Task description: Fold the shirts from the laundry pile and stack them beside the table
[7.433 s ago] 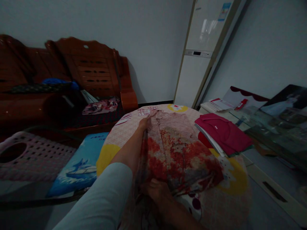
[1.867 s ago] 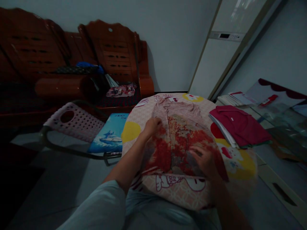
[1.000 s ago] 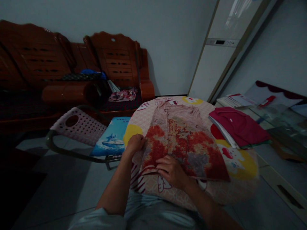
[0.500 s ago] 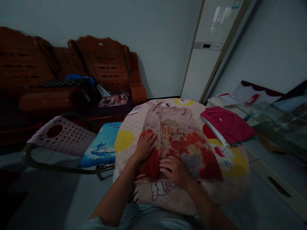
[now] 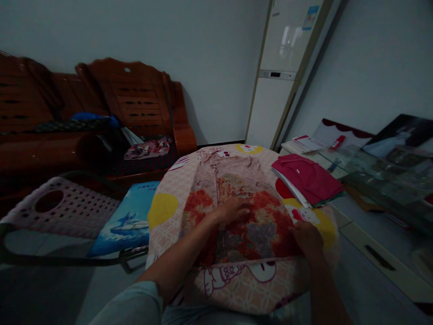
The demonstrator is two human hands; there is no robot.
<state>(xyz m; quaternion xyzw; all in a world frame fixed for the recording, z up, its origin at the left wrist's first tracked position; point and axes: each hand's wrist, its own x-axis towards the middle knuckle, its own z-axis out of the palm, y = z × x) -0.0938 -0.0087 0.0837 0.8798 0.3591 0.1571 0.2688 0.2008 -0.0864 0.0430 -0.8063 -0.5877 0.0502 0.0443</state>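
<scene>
A thin patterned top point(image 5: 233, 180), pinkish at the far end and rust red with grey patches nearer me, is spread on a round table with a printed cloth point(image 5: 165, 180). My left hand point(image 5: 233, 210) rests palm down on the middle of the top, fingers stretched out. At the top's right edge, near the lower corner, my right hand point(image 5: 307, 239) has its fingers and thumb closed on the fabric. Its grip is partly hard to see in the dim light. Beyond that hand, a folded dark pink garment point(image 5: 307, 178) lies on a stack of folded clothes.
To the left stands a woven chair point(image 5: 64, 207) with a blue printed cushion point(image 5: 128, 216). A wooden sofa point(image 5: 142, 104) holds cloth items against the wall. On the right is a glass-topped cabinet point(image 5: 382, 180) with papers and a photo. A tall white air conditioner point(image 5: 277, 104) fills the corner.
My left hand has moved right, from the top's left side to its middle. My right hand has gone from the lower middle to the right edge and closed there. The view has turned slightly right.
</scene>
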